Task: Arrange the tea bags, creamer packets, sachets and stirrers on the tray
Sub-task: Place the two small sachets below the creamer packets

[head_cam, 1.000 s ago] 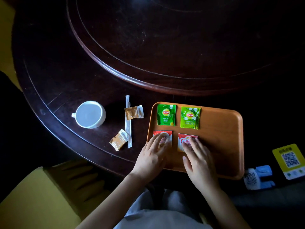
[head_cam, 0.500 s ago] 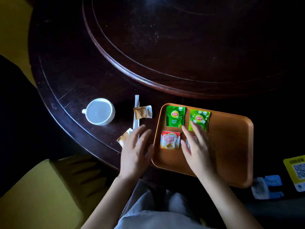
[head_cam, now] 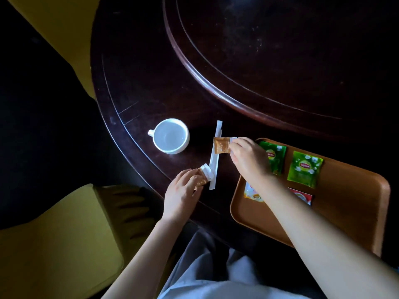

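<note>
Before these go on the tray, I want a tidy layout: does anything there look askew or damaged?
Nothing looks damaged or spilled. On the tray, the two green tea bags tilt slightly differently. The right arm hides most of one creamer packet, so its alignment can't be judged.

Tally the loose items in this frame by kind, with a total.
Green tea bags: 2
Creamer packets: 2
Brown sachets: 2
White stirrers: 2, overlapping, so uncertain
White cup: 1
Total: 9
</note>
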